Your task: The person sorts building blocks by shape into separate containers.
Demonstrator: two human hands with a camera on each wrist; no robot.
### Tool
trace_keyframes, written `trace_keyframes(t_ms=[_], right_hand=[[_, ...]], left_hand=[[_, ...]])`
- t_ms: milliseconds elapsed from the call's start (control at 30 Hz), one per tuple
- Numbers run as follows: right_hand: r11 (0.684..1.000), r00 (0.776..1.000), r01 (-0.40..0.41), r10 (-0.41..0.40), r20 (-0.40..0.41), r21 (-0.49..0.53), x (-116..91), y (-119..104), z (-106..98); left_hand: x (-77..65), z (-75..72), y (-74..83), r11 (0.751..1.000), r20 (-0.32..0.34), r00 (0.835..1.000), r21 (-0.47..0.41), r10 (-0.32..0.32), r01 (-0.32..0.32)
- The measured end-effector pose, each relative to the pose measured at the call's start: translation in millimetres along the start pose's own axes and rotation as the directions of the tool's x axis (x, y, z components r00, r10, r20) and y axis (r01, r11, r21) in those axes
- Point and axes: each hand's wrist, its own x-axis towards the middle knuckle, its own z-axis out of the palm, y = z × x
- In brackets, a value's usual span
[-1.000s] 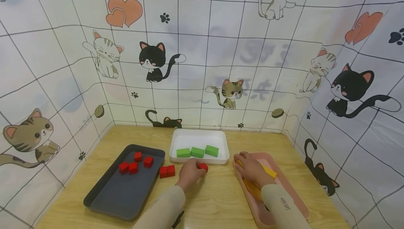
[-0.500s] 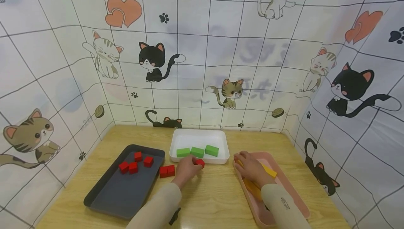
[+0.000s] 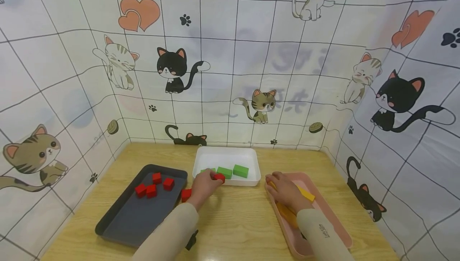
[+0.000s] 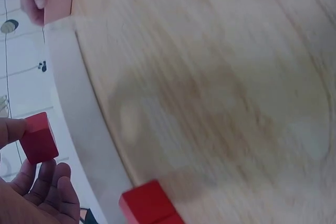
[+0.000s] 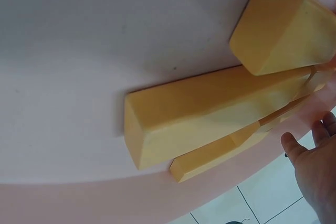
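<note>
My left hand point(image 3: 203, 186) pinches a red cube point(image 3: 220, 178) between thumb and fingers, at the near rim of the white tray point(image 3: 201, 155). In the left wrist view, that red cube point(image 4: 39, 137) shows above the curled lower fingers point(image 4: 47, 182). Green blocks point(image 3: 240, 170) lie in the white tray, the leftmost partly hidden by the hand. My right hand point(image 3: 286, 191) lies over the left side of the pink tray point(image 3: 332, 217), with loose fingers point(image 5: 300, 150) beside its wall in the right wrist view. Yellow blocks point(image 5: 210, 111) lie close by; its thumb is hidden.
A dark grey tray point(image 3: 134, 225) at the left holds several red cubes point(image 3: 151, 191). Beside its right edge another red cube point(image 3: 186, 194) sits on the wooden table point(image 3: 240, 221), partly behind my left hand. A cat-patterned cloth point(image 3: 215, 61) encloses the table's back and sides.
My left hand has carried the red cube leftward and up toward the white tray, now overlapping its near rim and covering part of a green block. The right hand has stayed in place.
</note>
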Motion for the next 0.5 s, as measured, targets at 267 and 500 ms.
trace_keyframes(t_ms=[267, 500], right_hand=[[1.000, 1.000, 0.005, -0.005, 0.004, -0.009, -0.4, 1.0, -1.8], [1.000, 1.000, 0.000, 0.000, 0.000, -0.009, -1.4, 1.7, 0.3]], left_hand=[[4.7, -25.8, -3.3, 0.999, -0.029, 0.998, -0.021, -0.050, 0.049], [11.1, -49.8, -12.1, 0.990, -0.067, 0.988, -0.032, -0.139, 0.137]])
